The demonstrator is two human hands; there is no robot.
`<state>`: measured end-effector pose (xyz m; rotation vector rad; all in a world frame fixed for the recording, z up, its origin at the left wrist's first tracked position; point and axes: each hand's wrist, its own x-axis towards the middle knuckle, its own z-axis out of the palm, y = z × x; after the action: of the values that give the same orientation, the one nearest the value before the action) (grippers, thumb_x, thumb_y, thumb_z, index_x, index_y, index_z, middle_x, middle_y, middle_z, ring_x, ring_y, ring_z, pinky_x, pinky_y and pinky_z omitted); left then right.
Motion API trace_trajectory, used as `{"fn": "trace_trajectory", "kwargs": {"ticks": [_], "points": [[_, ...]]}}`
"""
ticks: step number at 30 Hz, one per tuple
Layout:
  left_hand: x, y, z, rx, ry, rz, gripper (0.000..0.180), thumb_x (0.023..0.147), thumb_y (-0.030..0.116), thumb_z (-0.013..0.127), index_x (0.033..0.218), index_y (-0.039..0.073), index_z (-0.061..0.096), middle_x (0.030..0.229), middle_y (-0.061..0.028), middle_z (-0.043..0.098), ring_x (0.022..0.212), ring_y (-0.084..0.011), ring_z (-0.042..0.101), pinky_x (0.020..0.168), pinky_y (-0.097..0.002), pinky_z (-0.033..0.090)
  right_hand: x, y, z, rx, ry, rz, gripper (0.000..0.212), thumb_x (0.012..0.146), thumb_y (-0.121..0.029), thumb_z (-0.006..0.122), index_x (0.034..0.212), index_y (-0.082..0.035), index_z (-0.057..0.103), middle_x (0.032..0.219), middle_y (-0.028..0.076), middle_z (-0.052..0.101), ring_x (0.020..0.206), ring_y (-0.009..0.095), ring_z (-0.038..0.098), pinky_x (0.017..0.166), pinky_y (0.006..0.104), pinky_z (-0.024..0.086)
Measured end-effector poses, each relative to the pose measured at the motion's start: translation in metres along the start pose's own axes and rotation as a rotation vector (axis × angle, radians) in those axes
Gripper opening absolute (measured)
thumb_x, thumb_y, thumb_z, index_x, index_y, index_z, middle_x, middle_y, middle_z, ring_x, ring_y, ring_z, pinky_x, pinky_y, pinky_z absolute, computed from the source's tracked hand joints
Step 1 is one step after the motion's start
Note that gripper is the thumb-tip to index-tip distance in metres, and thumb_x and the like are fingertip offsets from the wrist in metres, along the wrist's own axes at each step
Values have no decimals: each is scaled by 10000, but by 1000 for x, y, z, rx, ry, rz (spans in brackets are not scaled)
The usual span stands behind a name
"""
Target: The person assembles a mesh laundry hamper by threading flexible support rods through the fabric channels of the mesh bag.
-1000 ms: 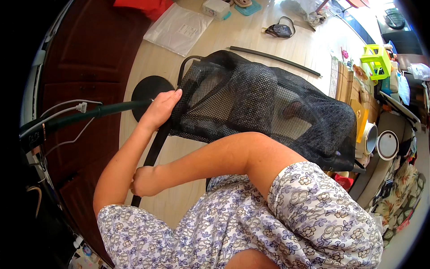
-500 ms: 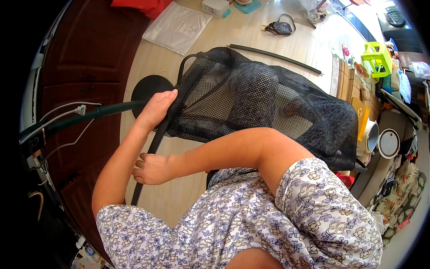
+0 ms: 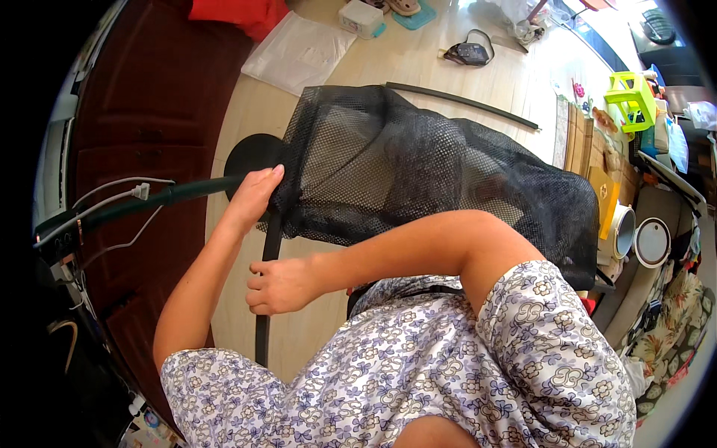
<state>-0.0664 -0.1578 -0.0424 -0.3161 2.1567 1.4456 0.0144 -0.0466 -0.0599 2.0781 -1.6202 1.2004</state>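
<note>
A large black mesh net [image 3: 351,160] lies spread in front of me, with sheer folds along its length. A flat dark bar [image 3: 270,246] comes out from its left end and runs down toward my body. My left hand [image 3: 256,196] is closed over the bar where it meets the mesh edge, thumb pointing up along the hem. Lower down, my right hand [image 3: 280,287] has its fingers curled around the same bar, my right forearm crossing in front of the net's near side. How far the bar reaches inside the hem is hidden.
Close by on the left stands a dark green pole [image 3: 194,190] with a round black base [image 3: 250,153] and cables. Another dark bar [image 3: 463,104] lies beyond the net. Dark red cabinets [image 3: 142,97] line the left; a lime stool [image 3: 631,99] and cardboard stand right.
The bar's lower end has swung right, and my right hand has moved right with it. The net's upper left corner now lies flatter; the raised dark loop there is gone.
</note>
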Motion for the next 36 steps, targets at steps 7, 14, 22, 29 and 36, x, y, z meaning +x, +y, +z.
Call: {"fn": "trace_trajectory", "kwargs": {"ticks": [7,14,22,29,36], "points": [[20,13,5,-104,-73,-118,429,897,372,469,1067,-21,490,967,-53,546,855,-121,494,777,-259,394,0,-8,-5,181,-48,115,202,826,-292,514,867,-110,590,834,11,514,823,199,508,776,389,324],[74,25,31,-204,-111,-158,542,865,327,544,1221,-55,398,1095,-148,545,934,-169,558,781,-264,459,5,-17,-12,191,-96,162,244,838,-327,507,871,-107,607,855,16,527,822,201,511,778,383,320],[49,20,45,-128,-159,-142,362,919,313,444,1027,-22,526,884,-50,584,766,-108,532,709,-258,440,3,2,-21,187,-47,247,317,793,-393,557,852,-86,607,836,41,540,840,194,536,752,385,350],[24,20,35,-272,-15,-217,300,921,282,431,999,5,514,890,-33,553,786,-105,500,731,-248,415,16,-10,-39,119,-83,156,344,716,-414,613,810,-88,562,812,43,528,713,200,552,702,364,373],[7,9,40,-361,-49,-87,265,926,239,422,991,5,529,913,-8,551,822,-85,494,764,-228,399,32,-34,-41,11,-102,237,352,710,-430,603,818,-96,574,768,50,575,744,214,577,723,371,366]]}}
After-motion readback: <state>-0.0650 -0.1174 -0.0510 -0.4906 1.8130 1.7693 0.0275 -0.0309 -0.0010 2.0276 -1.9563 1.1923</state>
